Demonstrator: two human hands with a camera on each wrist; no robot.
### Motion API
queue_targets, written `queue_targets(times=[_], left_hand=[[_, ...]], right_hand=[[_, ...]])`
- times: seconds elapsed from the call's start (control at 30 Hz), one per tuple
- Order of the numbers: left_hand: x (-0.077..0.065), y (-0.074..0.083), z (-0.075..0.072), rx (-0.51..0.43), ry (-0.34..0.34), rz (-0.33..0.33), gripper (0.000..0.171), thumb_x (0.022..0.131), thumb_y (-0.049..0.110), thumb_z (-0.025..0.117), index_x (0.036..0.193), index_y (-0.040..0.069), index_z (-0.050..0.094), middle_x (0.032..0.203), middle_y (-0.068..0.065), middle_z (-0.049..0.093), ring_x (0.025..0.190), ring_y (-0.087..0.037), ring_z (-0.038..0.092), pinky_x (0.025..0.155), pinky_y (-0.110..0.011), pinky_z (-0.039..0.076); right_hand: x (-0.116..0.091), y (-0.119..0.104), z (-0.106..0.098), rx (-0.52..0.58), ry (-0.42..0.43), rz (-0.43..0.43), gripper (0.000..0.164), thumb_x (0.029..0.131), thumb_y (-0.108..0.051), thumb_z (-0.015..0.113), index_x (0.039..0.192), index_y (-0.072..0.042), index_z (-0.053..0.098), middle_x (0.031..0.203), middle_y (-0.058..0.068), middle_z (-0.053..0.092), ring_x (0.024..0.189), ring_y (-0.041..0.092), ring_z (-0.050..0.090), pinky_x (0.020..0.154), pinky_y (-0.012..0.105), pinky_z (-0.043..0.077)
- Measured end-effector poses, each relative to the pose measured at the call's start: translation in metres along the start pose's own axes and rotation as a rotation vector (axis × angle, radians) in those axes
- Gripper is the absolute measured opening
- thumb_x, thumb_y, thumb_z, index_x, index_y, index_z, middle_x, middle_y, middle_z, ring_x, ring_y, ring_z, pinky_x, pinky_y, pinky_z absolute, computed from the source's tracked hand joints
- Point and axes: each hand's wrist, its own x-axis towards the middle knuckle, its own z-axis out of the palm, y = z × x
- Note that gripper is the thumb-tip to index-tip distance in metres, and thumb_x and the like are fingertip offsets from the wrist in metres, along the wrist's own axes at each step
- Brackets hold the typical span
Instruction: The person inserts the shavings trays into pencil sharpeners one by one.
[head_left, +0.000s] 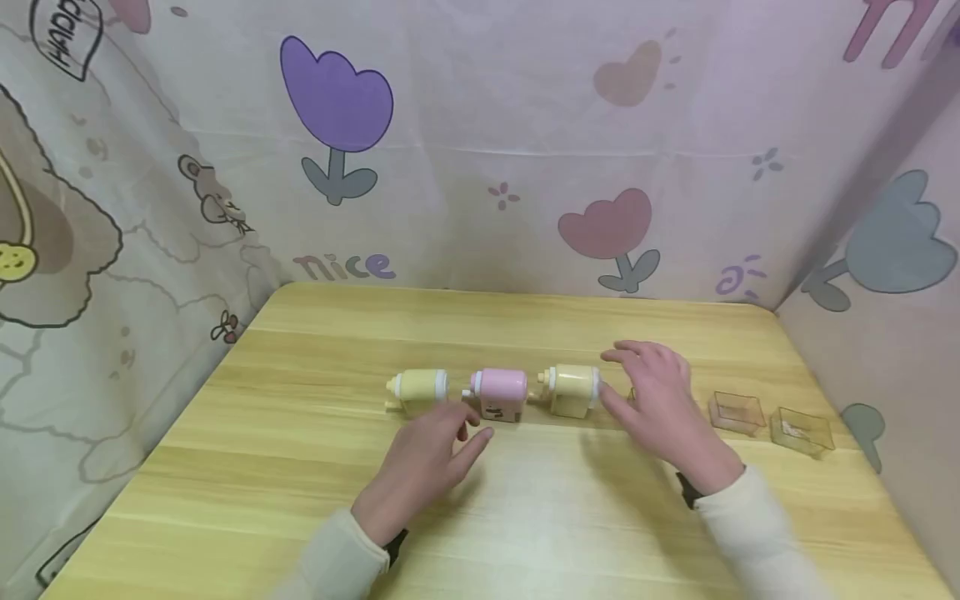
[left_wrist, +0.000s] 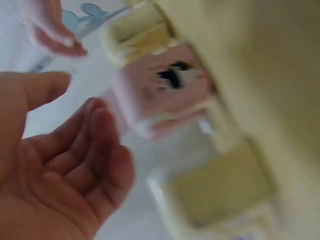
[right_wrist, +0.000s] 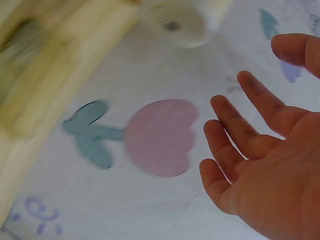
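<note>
Three small pastel devices that look like hand-crank pencil sharpeners stand in a row on the table: a yellow one [head_left: 422,385] at left, a pink one [head_left: 501,387] with a cartoon print [left_wrist: 175,75] in the middle, and a paler yellow one [head_left: 573,382] at right. My left hand [head_left: 426,450] hovers in front of the left and pink ones, fingers loosely bent, holding nothing. Just right of the paler yellow one is my right hand [head_left: 663,400], thumb and fingers spread, with nothing between them. Whether its thumb touches that sharpener I cannot tell.
Two clear amber-tinted open boxes [head_left: 737,412] sit on the right side of the wooden table [head_left: 525,508]. Part of another small thing [head_left: 632,395] shows behind my right hand. A printed cloth [head_left: 465,108] hangs around the back and sides.
</note>
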Motion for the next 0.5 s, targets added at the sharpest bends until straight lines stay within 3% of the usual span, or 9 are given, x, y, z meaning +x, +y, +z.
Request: queue_targets(times=[0.1,0.2,0.5], left_hand=[[-0.011,-0.009,0.0,-0.049,0.1,-0.058,0.019,0.091,0.033,0.063,0.094,0.015,0.061,0.078,0.009,0.053,0.062,-0.003,0.044,0.052,-0.022,0.039],[-0.015,-0.017,-0.002,-0.073,0.183,-0.07,0.018,0.089,0.03,0.066,0.096,0.014,0.061,0.082,0.005,0.057,0.065,-0.006,0.048,0.055,-0.022,0.041],[-0.002,-0.037,-0.011,-0.005,0.285,-0.044,0.033,0.085,0.022,0.068,0.11,0.004,0.057,0.102,-0.009,0.058,0.087,-0.022,0.055,0.071,-0.032,0.048]], right_hand=[[-0.01,0.02,-0.004,-0.029,-0.03,0.023,0.044,0.086,-0.022,0.062,0.127,-0.007,0.055,0.135,0.02,0.047,0.123,0.043,0.034,0.098,0.063,0.02],[-0.019,0.036,-0.008,-0.049,-0.087,0.048,0.055,0.081,-0.02,0.064,0.132,-0.006,0.049,0.138,0.023,0.041,0.124,0.047,0.03,0.097,0.066,0.019],[-0.041,0.061,-0.012,-0.126,-0.241,0.107,0.078,0.075,-0.025,0.071,0.141,-0.001,0.036,0.143,0.031,0.032,0.126,0.054,0.024,0.098,0.068,0.017]])
